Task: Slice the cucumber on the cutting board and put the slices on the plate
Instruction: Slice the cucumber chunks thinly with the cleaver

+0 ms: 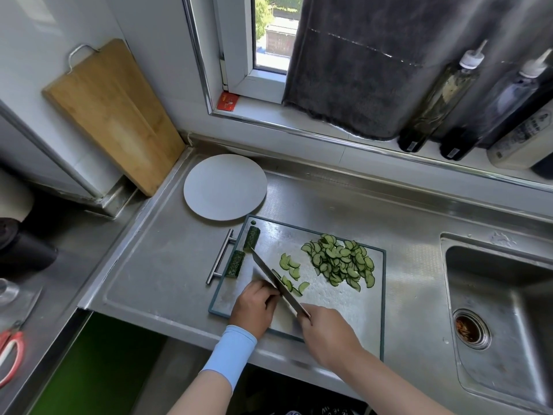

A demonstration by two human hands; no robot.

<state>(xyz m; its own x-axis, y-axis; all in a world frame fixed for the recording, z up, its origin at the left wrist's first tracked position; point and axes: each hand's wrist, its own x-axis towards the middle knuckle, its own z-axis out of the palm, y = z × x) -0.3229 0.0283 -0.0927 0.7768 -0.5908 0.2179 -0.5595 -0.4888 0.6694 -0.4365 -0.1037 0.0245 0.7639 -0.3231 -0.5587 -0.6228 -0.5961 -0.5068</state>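
Fingers (307,318): right hand (327,336) gripping knife (276,278), left hand (254,307) hold unclear; bottle label (535,127) illegible

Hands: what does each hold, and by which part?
The right hand grips the knife by its handle. The left hand curls beside it; its hold cannot be told.

A pale blue sleeve (230,359), snug, smooth and plain, wraps the left wrist in the lower middle of the frame. The left hand (254,307), the right hand (327,333) and the right forearm (389,381) are bare.
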